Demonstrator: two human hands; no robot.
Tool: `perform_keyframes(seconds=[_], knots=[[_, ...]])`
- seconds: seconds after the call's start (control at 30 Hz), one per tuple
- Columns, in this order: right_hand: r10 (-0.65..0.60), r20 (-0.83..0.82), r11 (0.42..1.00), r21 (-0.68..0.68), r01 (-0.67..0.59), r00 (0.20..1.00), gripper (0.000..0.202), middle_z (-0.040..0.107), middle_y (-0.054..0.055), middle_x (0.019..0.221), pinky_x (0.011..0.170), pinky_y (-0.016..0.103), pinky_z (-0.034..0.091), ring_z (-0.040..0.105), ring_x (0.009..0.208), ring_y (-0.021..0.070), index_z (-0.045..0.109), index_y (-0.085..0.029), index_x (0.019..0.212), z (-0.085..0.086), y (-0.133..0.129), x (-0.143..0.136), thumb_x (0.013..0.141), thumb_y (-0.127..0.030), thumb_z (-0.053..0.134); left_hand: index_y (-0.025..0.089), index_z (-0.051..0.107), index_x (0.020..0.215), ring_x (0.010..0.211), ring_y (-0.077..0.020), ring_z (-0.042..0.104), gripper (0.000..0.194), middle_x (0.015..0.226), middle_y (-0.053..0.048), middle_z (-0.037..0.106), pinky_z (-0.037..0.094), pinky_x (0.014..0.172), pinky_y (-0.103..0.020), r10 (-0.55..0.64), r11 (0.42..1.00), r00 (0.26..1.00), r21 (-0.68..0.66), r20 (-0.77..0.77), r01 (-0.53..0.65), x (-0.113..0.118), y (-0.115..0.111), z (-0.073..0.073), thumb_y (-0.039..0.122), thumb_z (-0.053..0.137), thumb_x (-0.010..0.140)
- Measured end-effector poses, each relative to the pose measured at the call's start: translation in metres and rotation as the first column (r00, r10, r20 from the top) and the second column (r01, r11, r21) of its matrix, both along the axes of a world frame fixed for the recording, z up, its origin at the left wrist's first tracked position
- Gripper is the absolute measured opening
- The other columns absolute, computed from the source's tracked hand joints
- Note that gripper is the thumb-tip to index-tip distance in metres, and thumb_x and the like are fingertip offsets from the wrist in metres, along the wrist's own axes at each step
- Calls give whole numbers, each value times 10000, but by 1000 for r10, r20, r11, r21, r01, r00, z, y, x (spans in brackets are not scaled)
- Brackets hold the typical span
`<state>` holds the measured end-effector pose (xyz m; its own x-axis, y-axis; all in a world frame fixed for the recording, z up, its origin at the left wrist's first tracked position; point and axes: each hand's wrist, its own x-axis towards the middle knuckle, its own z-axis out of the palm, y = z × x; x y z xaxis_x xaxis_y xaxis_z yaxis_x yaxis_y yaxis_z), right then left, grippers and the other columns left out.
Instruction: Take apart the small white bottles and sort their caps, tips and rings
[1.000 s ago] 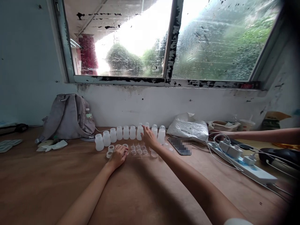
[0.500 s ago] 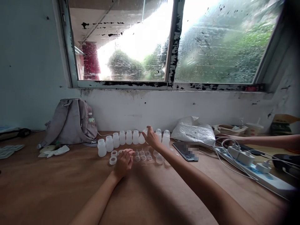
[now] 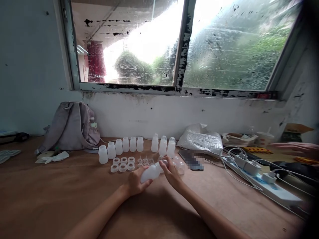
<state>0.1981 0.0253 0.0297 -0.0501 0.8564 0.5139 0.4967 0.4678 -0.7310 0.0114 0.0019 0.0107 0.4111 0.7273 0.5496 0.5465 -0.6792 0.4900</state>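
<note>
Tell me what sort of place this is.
Probably a small workshop, or a room used as one: bottles and rings stand in rows on a table, with a power strip to the right and a worn window behind.

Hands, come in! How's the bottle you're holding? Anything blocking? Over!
Left hand gripping tilted bottle. Right hand on its upper end. White rings nearby, not blocking the bottle. Over.
</note>
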Motion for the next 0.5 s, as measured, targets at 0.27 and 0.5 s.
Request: perform_keyframes(seconds=[0.27,0.5], knots=[[-94,4,994,49,94,996,270,451,-33,514,490,224,287,428,495,118,424,-192,625,17,2,11,778,-411,382,189,510,1018,663,-150,532,341,815,-31,595,383,578,-228,35,986,984,-168,172,-6,24,-23,18,376,504,733],[-133,-74,990,37,136,988,290,448,-32,512,476,217,273,411,496,109,437,-183,588,20,8,10,756,-416,397,150,550,875,497,-95,445,356,664,-15,551,292,405,-187,48,837,869,-495,493,235,29,-21,21,456,506,697]])
